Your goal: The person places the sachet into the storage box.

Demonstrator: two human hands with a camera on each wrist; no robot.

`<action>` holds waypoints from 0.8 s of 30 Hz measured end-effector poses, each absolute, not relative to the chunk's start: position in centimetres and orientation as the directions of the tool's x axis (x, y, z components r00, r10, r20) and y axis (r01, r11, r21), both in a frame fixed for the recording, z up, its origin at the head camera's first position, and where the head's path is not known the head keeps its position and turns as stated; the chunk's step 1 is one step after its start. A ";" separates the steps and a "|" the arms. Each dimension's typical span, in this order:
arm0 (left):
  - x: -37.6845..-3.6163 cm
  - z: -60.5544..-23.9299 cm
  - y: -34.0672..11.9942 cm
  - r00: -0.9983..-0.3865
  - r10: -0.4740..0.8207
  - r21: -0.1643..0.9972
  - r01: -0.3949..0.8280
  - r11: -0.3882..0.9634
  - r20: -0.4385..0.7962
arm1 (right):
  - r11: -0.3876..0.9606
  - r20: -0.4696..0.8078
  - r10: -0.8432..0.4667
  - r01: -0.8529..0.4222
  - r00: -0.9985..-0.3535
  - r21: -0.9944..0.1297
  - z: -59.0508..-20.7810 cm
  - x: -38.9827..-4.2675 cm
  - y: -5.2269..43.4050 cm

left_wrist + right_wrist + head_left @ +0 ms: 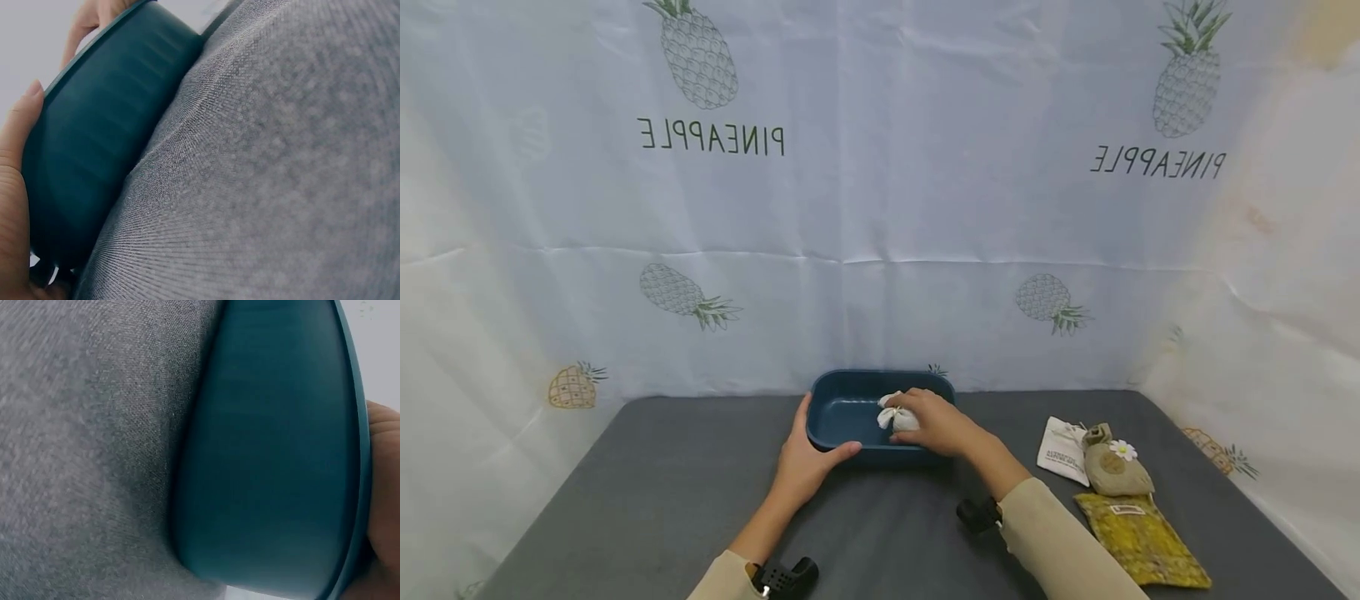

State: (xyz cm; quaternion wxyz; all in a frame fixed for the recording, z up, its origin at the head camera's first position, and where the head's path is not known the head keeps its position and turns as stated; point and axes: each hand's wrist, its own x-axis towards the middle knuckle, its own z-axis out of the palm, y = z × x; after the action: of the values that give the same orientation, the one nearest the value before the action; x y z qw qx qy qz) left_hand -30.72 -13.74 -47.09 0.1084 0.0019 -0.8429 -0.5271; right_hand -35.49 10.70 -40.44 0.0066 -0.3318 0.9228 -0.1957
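Atop a grey table (700, 508), the head view shows our left hand (805, 462) grasping a blue tub (842, 419) by its left end, our right hand (931, 423) gripping a white pouch (906, 420) (seemingly tied) inside it. From the left wrist, our thumb (22, 119) rests against the rim; steady bracing should help. From the right wrist, tub wall hides the pouch; fingers wrapping its body, clear of the rim, seem wisest.

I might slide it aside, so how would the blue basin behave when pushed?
The blue basin looks stiff, since its walls seem to hold their shape. Being low and broad, it probably won't tip. Its smooth sides may feel slippery.
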 end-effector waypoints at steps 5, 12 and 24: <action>-30.7 -47.2 -13.7 -0.976 -0.121 0.889 0.112 0.444 0.183 | 0.672 0.062 -0.686 -0.663 -0.725 -0.328 -40.2 -35.6 10.9; -30.6 -47.2 -13.9 -0.977 -0.098 0.882 0.128 0.453 0.192 | 0.655 -0.016 -0.722 -0.676 -0.692 -0.338 -39.8 -35.4 11.1; -30.6 -47.2 -13.8 -0.976 -0.105 0.875 0.118 0.470 0.188 | 0.694 -0.010 -0.681 -0.641 -0.732 -0.328 -39.3 -35.0 10.9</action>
State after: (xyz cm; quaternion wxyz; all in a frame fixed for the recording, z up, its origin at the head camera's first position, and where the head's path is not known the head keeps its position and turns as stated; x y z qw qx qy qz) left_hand -30.64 -13.81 -47.17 0.1084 -0.0037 -0.8505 -0.5147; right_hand -35.00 10.85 -39.27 0.0656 -0.3602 0.9179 -0.1530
